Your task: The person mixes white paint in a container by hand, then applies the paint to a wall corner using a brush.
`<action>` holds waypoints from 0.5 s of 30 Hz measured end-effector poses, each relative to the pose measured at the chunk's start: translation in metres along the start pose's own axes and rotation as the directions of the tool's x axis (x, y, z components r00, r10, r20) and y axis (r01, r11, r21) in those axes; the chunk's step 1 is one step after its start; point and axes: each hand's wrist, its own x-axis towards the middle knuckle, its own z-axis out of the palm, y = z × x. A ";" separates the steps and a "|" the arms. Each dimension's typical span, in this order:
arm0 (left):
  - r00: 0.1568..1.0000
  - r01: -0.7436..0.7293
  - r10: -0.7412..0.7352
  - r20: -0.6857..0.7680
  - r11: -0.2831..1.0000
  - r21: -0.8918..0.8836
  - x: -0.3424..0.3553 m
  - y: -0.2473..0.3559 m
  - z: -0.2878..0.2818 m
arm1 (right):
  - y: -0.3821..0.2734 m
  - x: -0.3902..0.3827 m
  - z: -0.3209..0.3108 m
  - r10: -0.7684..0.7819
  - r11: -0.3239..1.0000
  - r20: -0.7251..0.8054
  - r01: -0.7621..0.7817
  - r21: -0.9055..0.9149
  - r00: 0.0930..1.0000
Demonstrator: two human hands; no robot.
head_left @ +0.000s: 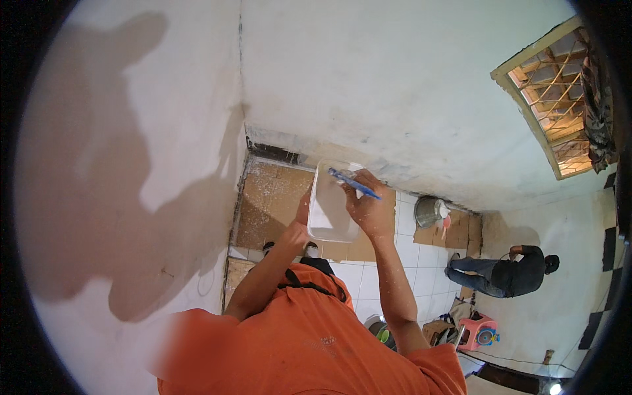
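Note:
A shallow white paint tray (332,220) is held out in front of my body, and pale paint coats its inside. My left hand (303,209) grips the tray's left side, its fingers partly hidden behind it. In my right hand (370,209) is a blue-handled paintbrush (355,184), tilted over the tray's upper right part. The fingers close around the handle. The brush's working end is hard to make out against the pale tray. White specks dot my right forearm.
Stained cardboard (266,204) covers part of the white tiled floor (408,253). A metal bucket (428,210) stands near the wall. To the right, another person (520,273) in dark clothes faces a wall. A pink stool (478,331) and a barred window (556,99) are also at right.

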 end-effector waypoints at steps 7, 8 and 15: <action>0.998 -0.025 0.024 0.058 0.999 0.031 -0.003 0.007 -0.010 | -0.004 -0.004 -0.002 0.014 0.997 0.229 -0.032 0.071 0.973; 0.998 -0.025 0.023 0.059 0.999 0.032 -0.004 0.008 -0.010 | -0.001 -0.008 -0.001 -0.021 0.996 0.262 -0.002 0.086 0.965; 0.998 -0.026 0.031 -0.049 0.993 0.112 -0.010 0.012 0.009 | -0.022 -0.016 -0.014 -0.096 0.995 0.175 0.091 0.035 0.980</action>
